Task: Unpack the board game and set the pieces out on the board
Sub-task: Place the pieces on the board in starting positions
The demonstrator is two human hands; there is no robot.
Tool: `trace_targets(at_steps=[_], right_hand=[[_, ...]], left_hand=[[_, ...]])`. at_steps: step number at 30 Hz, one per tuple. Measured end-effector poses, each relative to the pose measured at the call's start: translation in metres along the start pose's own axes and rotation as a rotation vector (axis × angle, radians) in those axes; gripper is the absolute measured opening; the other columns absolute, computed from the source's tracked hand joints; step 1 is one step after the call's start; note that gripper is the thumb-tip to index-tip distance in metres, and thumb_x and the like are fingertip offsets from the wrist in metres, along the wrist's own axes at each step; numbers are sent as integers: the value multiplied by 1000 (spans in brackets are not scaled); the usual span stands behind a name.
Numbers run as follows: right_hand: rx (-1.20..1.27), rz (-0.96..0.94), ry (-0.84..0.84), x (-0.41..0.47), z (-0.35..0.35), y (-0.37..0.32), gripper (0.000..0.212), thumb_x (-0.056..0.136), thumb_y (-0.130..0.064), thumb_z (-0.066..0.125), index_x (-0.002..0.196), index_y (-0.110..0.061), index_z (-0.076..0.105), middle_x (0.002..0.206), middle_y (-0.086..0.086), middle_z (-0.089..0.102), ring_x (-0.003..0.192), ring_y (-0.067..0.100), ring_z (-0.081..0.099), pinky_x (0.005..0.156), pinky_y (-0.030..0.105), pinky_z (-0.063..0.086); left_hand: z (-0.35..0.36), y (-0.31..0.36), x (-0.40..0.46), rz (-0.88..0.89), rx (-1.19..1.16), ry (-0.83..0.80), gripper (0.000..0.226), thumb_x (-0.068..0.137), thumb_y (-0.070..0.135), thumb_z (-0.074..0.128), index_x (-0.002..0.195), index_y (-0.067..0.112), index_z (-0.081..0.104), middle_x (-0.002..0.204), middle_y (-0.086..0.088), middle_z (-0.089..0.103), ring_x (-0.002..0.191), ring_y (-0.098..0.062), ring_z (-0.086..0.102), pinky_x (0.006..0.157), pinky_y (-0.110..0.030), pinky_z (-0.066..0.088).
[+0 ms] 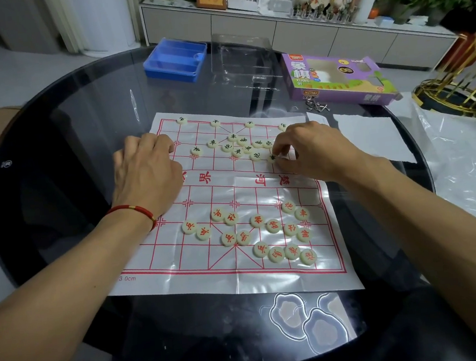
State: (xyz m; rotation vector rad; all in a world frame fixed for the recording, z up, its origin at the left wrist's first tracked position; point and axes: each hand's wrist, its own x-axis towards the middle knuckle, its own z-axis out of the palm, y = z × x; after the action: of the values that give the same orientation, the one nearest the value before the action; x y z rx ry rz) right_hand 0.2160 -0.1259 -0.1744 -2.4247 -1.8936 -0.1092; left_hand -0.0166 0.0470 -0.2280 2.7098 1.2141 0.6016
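Pinching a black-lettered piece (272, 157) at my right hand's (312, 150) fingertips, I held it on the board (234, 279), right of the black cluster (242, 146), that hand far nearer than the other. My left hand (146, 171) rested knuckles-up on the board's left edge, fingers curled under; whether they held anything, I couldn't tell.

A single wide-angle view looks from the person's head, forward and steeply down over a round dark table (52, 140). It sits close: both forearms enter from the bottom corners and the board (240, 279) fills the middle. Farther off, the top edge takes in a low cabinet (245, 25) against the far wall. Straight lines bow toward the edges.
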Motion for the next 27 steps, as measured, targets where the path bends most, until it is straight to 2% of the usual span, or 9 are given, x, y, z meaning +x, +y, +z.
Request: trace_targets(at_steps=[6, 10, 13, 16, 18, 21, 24, 27], right_hand=[[-21, 19, -5, -1, -3, -2, 29, 92, -39, 70, 115, -21, 72, 110, 0, 72, 89, 20, 66, 73, 39, 59], [-48, 43, 81, 7, -6, -4, 27, 95, -32, 68, 116, -17, 72, 110, 2, 72, 88, 21, 67, 70, 34, 56], [-91, 69, 58, 20, -4, -7, 33, 95, -36, 68, 121, -16, 70, 110, 5, 72, 92, 26, 68, 68, 31, 50], [-144, 95, 27, 31, -1, -10, 31, 96, -40, 67, 111, -14, 73, 106, 8, 71, 87, 29, 69, 68, 37, 56], [-145, 95, 1, 34, -1, -13, 26, 95, -37, 68, 105, -13, 74, 103, 8, 71, 85, 30, 69, 70, 40, 59], [-134, 104, -16, 37, -4, -10, 22, 93, -29, 72, 109, -15, 73, 105, 9, 72, 88, 30, 71, 75, 46, 61], [-94, 64, 29, 46, -9, -7, 23, 93, -20, 72, 115, -14, 72, 107, 9, 74, 94, 29, 72, 78, 46, 62], [-16, -3, 88, 71, -12, -13, 23, 89, -13, 75, 112, -16, 73, 107, 6, 75, 96, 26, 73, 80, 46, 62]], left_hand=[[-1, 0, 0, -2, -12, -6, 29, 98, 24, 51, 124, 16, 57, 127, -7, 57, 118, -29, 47, 102, -48, 39], [0, 0, 0, 3, -7, -4, 27, 97, 24, 51, 123, 16, 57, 125, -7, 58, 116, -28, 47, 101, -48, 39], [-1, 0, 0, 4, -8, 0, 27, 97, 24, 51, 122, 15, 57, 124, -7, 58, 114, -28, 48, 100, -48, 40], [-1, -1, 0, 4, -7, -1, 27, 97, 24, 51, 122, 16, 57, 124, -6, 58, 115, -28, 48, 100, -47, 40], [-1, -1, 0, 2, -2, -1, 28, 97, 24, 51, 123, 16, 57, 124, -6, 58, 115, -27, 48, 100, -47, 39], [-1, -1, 0, 1, -7, -1, 28, 97, 24, 51, 123, 17, 57, 125, -5, 58, 116, -27, 47, 101, -46, 39], [-1, 0, -1, -2, 3, -10, 29, 98, 25, 49, 125, 17, 56, 128, -5, 57, 118, -27, 46, 102, -45, 38], [-1, 0, -1, -4, 0, -10, 29, 98, 24, 48, 125, 17, 56, 128, -4, 56, 119, -26, 46, 103, -45, 37]])
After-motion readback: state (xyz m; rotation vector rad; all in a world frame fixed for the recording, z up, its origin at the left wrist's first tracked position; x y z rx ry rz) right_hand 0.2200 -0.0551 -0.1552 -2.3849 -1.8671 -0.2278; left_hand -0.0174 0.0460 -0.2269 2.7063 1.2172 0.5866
